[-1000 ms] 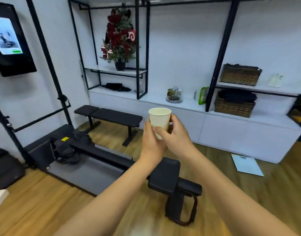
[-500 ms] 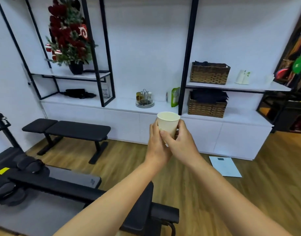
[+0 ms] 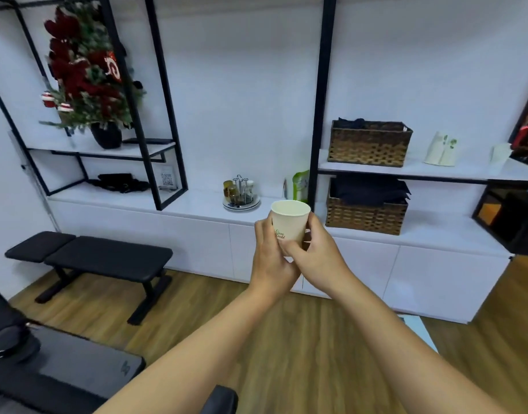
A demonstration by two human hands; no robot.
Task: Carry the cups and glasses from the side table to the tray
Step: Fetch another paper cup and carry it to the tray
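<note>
A white paper cup [image 3: 289, 219] with small green print is held upright at chest height in the middle of the view. My left hand [image 3: 270, 258] wraps its left side and base. My right hand [image 3: 316, 255] grips its right side, fingers overlapping the left hand. The cup's inside looks empty. Neither the side table nor a tray for the cups is in sight.
A long white cabinet [image 3: 376, 264] with black-framed shelves runs along the far wall, holding a condiment caddy [image 3: 241, 194], wicker baskets [image 3: 367, 212] and a decorated plant [image 3: 86, 76]. A black bench [image 3: 89, 255] stands left on the wood floor. Black gym equipment [image 3: 48, 375] fills the lower left.
The view has swung right and moved nearer the white cabinet; the gym equipment has slid off to the left. Both hands keep the cup in the same grip.
</note>
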